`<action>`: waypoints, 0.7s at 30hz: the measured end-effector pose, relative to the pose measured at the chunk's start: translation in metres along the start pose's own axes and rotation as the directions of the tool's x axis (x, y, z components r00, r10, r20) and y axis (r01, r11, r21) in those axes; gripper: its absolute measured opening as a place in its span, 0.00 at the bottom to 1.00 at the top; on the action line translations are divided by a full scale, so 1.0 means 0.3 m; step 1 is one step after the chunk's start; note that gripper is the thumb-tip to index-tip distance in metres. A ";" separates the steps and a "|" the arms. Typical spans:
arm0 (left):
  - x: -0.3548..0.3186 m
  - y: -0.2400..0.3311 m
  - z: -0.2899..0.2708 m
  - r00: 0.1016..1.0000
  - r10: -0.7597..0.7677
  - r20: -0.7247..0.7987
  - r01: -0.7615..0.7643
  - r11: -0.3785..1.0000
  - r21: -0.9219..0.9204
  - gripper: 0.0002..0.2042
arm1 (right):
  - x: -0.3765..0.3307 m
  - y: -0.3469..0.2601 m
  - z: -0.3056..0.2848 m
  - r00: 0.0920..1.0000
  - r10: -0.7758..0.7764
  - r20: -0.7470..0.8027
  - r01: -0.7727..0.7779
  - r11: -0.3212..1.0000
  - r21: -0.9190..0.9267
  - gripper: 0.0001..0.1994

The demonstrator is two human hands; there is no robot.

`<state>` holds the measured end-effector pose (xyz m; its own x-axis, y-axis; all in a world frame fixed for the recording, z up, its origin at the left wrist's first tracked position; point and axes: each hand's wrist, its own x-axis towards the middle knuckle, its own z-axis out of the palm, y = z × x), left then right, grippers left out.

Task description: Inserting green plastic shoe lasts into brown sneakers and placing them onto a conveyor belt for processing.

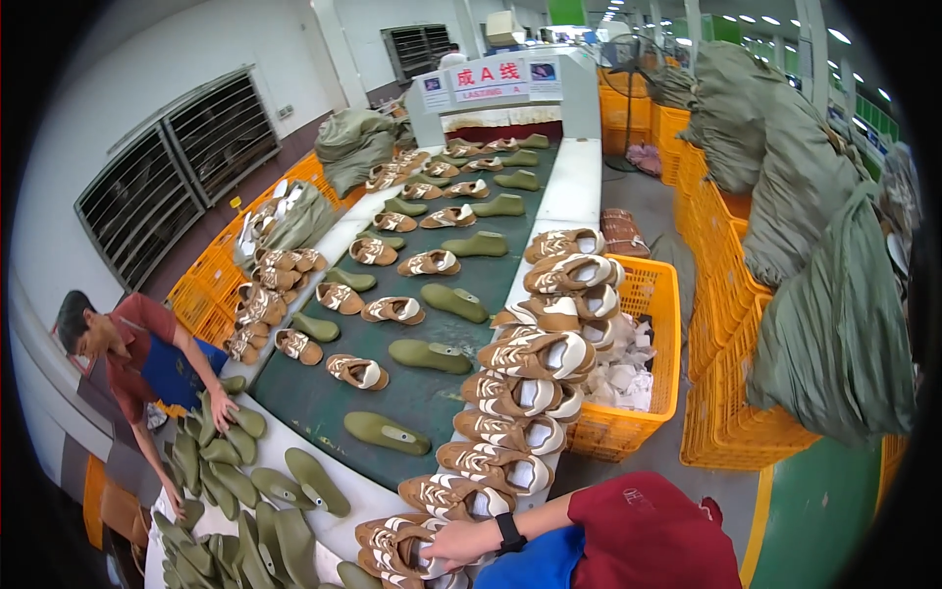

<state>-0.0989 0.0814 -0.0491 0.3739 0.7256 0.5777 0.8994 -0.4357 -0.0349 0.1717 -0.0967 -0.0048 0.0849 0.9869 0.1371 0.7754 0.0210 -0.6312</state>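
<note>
My right hand (459, 543), with a dark band at the wrist, reaches in from the lower right. Its fingers are closed at the white-lined opening of a brown and white sneaker (392, 546) at the near end of the table, and the fingertips are partly hidden. More brown sneakers (508, 393) stand stacked in a row along the right side of the belt. Olive-green shoe lasts (278, 550) are heaped just left of that sneaker. My left hand is out of view.
A dark green conveyor belt (324, 402) carries sneakers and lasts in rows. At left, a co-worker (147, 344) handles green lasts. A yellow crate (659, 368) holding white paper stands right of the belt; stacked yellow crates (726, 393) with grey-green sacks (819, 324) stand farther right.
</note>
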 end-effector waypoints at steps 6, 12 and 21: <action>-0.051 -0.108 0.211 0.989 -0.068 -0.132 0.058 0.996 -0.075 0.22 | 0.009 0.017 0.024 0.999 -0.008 0.033 0.008 1.000 -0.018 0.18; -0.008 -0.076 0.261 0.991 -0.012 -0.131 -0.002 0.995 -0.103 0.22 | 0.002 0.011 0.017 0.999 0.011 0.046 -0.010 1.000 -0.021 0.17; 0.043 0.039 0.356 0.992 0.049 -0.118 -0.071 0.980 -0.188 0.22 | -0.025 -0.049 -0.081 0.996 0.085 0.033 -0.088 0.988 0.124 0.20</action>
<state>-0.0595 0.1426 -0.1291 0.3883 0.6352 0.6677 0.8120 -0.5784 0.0780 0.1749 -0.1084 0.0219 0.1297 0.9899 0.0577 0.6811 -0.0466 -0.7307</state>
